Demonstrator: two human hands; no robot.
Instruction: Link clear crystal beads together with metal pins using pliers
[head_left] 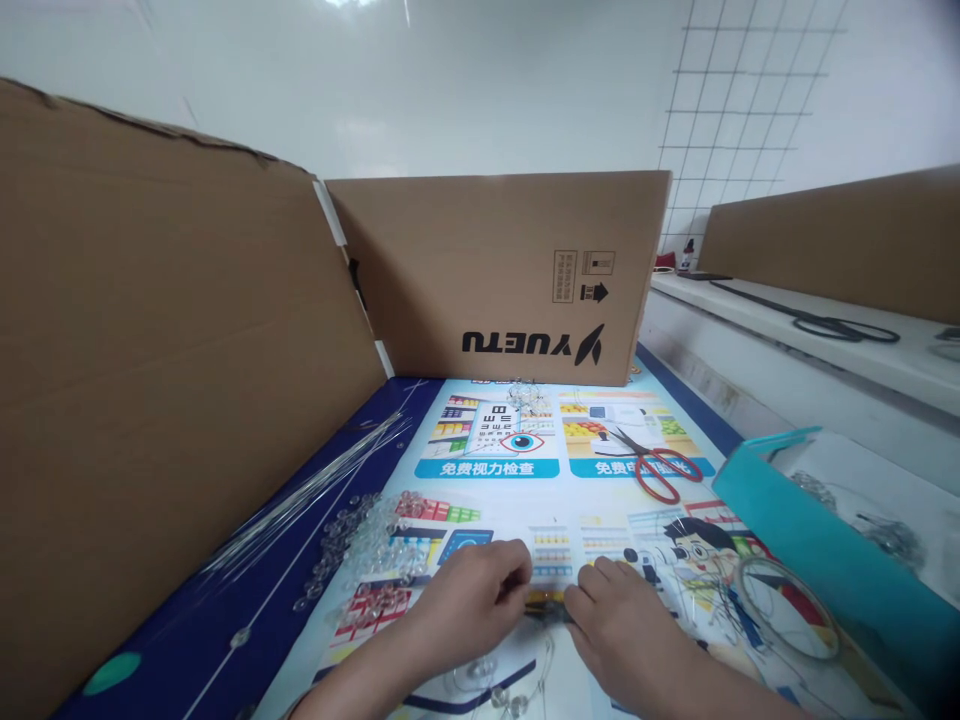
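Note:
My left hand [471, 600] and my right hand [622, 620] rest on a printed poster mat [570, 490], fingertips meeting over a small dark piece [547, 603] that both pinch; I cannot make out what it is. A heap of clear beads [371, 550] lies just left of my left hand. Thin clear wires [322, 480] lie further left on the blue edge. A coil of wire [780, 610] lies right of my right hand.
Red-handled scissors [656, 465] lie on the mat ahead to the right. A finished wire-and-bead piece [529, 397] sits near the cardboard wall [495, 280]. A teal tray [817, 540] stands at the right. Black scissors [832, 325] lie on the neighbouring white bench.

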